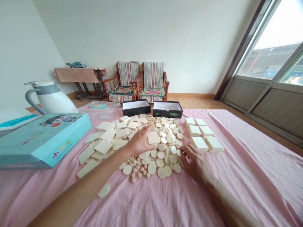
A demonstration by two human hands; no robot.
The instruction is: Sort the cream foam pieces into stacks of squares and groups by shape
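A pale square wooden tile [153, 137] is held by my left hand [140, 141], closed around it between thumb and fingers above the middle of the pile. My right hand [192, 159] rests at the pile's right edge, fingers loosely bent and apart, beside the round wooden discs [161, 154]; nothing shows in it. Loose square tiles [103, 147] lie heaped left of my left hand. Small wooden pegs [140, 175] are scattered at the near edge. Neat stacks of square tiles [199, 143] stand in two columns beyond my right hand.
Two black open boxes [136, 109] stand behind the pile. At left are a light-blue box [71, 138], a white jug [55, 99] and a clear plastic lid [99, 107]. One disc [104, 190] lies apart on the pink cloth [146, 205]. Two chairs [153, 78] stand beyond.
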